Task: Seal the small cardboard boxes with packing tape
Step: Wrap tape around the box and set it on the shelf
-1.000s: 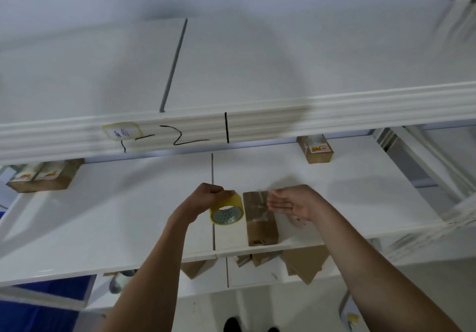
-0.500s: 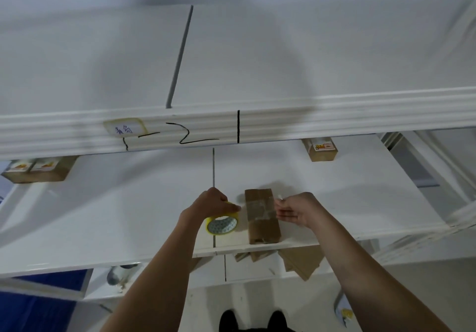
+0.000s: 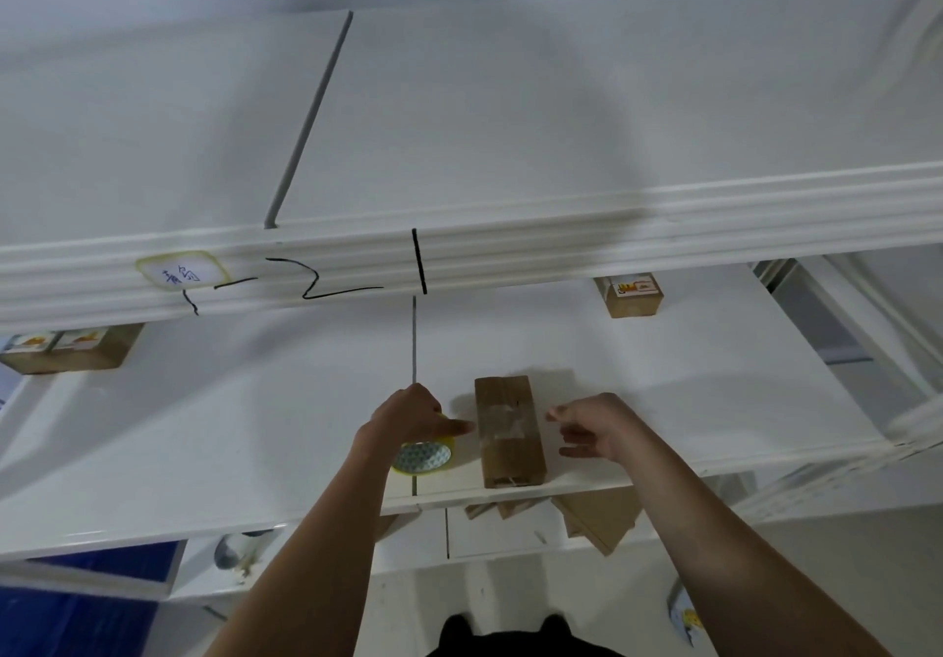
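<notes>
A small brown cardboard box (image 3: 507, 432) lies lengthwise on the white middle shelf (image 3: 204, 427), a strip of clear tape across its top. My left hand (image 3: 408, 416) grips a yellowish roll of packing tape (image 3: 423, 455) just left of the box, one finger reaching toward the box's left side. My right hand (image 3: 594, 427) hovers just right of the box with loosely curled fingers, holding nothing and apart from the box.
Another small box (image 3: 633, 294) stands at the shelf's back right, and two labelled boxes (image 3: 66, 350) at the back left. The upper shelf's edge (image 3: 459, 253) overhangs with black markings. Flat cardboard pieces (image 3: 597, 518) lie on the lower shelf.
My right hand has let go of the tape end and drawn away to the right of the box. My left hand with the roll stays beside the box's left side.
</notes>
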`<state>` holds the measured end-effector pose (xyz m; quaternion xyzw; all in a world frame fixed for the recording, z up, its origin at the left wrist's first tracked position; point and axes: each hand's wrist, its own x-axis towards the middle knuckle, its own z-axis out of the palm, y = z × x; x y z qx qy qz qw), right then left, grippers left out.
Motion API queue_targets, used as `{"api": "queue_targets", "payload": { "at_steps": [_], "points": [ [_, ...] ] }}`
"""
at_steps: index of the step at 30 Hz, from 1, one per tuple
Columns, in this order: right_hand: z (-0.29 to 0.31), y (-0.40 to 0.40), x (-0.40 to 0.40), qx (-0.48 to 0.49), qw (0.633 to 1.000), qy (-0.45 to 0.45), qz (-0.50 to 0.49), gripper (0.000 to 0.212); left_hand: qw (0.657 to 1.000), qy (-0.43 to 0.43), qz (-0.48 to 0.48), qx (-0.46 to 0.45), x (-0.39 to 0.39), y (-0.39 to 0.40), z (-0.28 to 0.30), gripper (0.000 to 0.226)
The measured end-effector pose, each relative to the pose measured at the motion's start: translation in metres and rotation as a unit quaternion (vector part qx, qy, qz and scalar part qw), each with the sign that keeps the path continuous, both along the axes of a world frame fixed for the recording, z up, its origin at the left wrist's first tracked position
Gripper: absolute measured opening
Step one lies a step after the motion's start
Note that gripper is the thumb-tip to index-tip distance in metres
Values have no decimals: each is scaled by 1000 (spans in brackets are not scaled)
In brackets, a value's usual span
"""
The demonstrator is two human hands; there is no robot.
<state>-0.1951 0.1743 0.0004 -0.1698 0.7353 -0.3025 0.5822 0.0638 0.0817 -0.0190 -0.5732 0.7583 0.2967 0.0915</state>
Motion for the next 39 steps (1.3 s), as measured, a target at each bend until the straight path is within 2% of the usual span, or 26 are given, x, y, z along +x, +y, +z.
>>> {"api": "queue_targets", "payload": {
  "at_steps": [3, 7, 14, 19, 24, 39],
  "points": [
    [-1, 0, 0, -13, 999, -37, -30, 14, 1000, 6, 8, 19, 0, -2, -5, 65],
    [-8, -5, -1, -15, 1000, -1, -23, 11, 1000, -4, 1, 8, -3, -6, -9, 65],
    [-18, -2, 1, -50, 998, 38, -15, 19, 1000, -22, 3, -21, -2, -6, -14, 67],
    [-20, -3, 1, -62, 996, 67, -8, 13, 999, -28, 13, -33, -1, -5, -15, 71],
    [-20, -5, 2, -67, 995, 71, -4, 19, 999, -23, 22, -35, -2, -5, -13, 71],
    [-30, -5, 0, -55, 996, 65, -26, 17, 998, -32, 29, -39, -6, -5, -10, 65]
  ]
}}
